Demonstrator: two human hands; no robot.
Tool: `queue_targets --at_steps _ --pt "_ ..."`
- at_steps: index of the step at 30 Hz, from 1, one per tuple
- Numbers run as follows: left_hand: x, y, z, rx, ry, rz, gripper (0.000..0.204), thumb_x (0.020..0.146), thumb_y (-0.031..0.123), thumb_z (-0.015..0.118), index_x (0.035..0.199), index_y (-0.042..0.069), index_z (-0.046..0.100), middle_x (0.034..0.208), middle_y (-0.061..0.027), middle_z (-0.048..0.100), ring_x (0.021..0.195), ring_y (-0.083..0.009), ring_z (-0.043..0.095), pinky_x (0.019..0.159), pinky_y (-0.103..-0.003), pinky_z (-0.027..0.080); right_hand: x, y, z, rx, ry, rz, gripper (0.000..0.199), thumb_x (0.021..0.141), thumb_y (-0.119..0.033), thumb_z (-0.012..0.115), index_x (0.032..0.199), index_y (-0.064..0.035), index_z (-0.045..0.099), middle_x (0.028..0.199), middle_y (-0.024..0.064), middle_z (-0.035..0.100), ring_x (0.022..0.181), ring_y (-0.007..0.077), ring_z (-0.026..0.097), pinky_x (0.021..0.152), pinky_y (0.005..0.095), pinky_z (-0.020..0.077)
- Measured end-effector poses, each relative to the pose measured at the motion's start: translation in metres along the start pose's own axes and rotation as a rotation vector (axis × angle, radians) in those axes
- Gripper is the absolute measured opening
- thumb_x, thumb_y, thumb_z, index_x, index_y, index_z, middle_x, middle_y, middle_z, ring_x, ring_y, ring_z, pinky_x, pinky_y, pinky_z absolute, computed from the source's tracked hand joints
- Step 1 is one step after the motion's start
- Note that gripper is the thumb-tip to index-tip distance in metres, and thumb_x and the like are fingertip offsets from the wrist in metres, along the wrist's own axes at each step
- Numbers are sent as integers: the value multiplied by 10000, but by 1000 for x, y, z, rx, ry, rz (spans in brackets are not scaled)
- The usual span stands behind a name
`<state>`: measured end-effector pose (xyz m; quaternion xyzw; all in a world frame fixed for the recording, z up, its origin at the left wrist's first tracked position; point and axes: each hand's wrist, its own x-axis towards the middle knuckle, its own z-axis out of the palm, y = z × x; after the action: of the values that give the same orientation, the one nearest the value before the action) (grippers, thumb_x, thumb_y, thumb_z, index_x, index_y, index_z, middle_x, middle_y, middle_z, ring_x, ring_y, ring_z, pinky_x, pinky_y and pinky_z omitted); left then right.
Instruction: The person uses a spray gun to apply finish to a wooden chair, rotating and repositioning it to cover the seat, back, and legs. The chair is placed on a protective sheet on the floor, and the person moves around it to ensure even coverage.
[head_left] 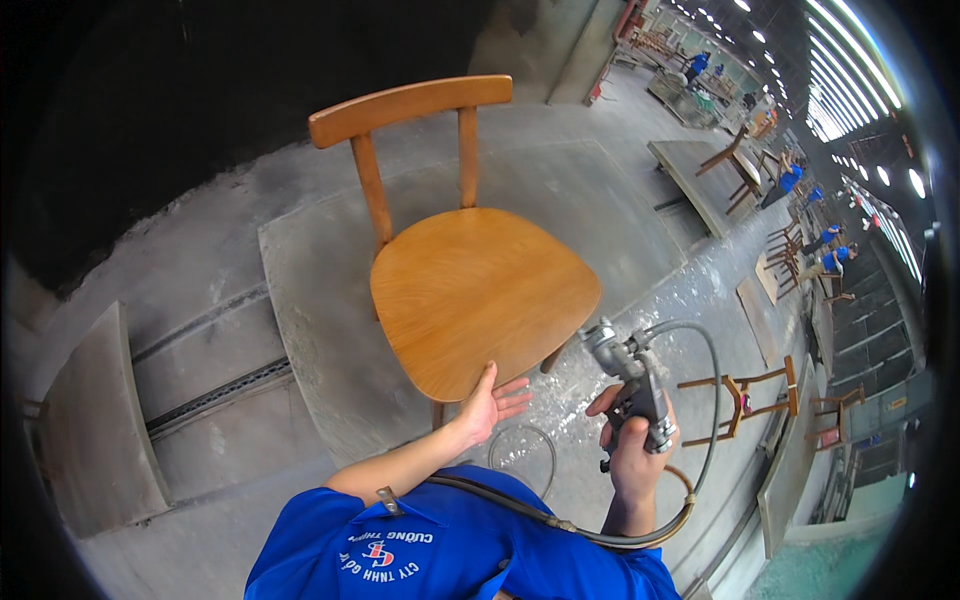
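A wooden chair [480, 290] with an orange-brown seat and a curved top rail stands upright in front of me. My left hand [484, 405] is at the seat's front edge, fingers stretched and apart, with the thumb at or just by the rim; I cannot tell if it touches. In my right hand [632, 440] is a metal spray gun [640, 385], gripped by its handle to the right of the seat. The gun's nozzle end points up and toward the chair's front right corner. A hose [715, 400] loops from the gun and runs across my body.
Under the chair lies a grey flat board [320, 330]; a chain track [220, 395] runs left of it toward another board [95, 430]. Chair frames [745, 400] stand at the right. Farther off, people in blue [790, 178] work among more chairs. A dark wall [180, 110] rises behind.
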<state>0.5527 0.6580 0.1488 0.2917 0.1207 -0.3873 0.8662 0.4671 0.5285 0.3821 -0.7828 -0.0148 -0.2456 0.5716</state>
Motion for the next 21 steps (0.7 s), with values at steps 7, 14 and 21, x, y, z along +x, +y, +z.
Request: queue_targets --at_steps 7,14,21 --pt "16 -54 -23 -107 32 -89 692 1035 586 397 1461 43 353 1360 -182 596 1226 -318 608 996 -443 537 -8 47 -54 21 255 408 543 1025 -507 528 1093 27 600 821 104 669 572 83 563 451 208 412" --pt "95 -46 -37 -189 167 -40 620 1014 530 518 1306 -16 555 1265 -169 660 1218 -248 616 1038 -385 512 -54 73 -123 37 259 504 485 1015 -397 607 1231 37 599 826 67 664 645 81 566 549 210 428" --pt "231 -7 46 147 86 -175 624 1016 521 524 1354 -3 513 1310 -178 628 1196 -315 627 994 -431 544 -125 67 -154 152 252 663 584 981 -417 654 1332 43 573 848 58 664 798 133 629 723 283 518"
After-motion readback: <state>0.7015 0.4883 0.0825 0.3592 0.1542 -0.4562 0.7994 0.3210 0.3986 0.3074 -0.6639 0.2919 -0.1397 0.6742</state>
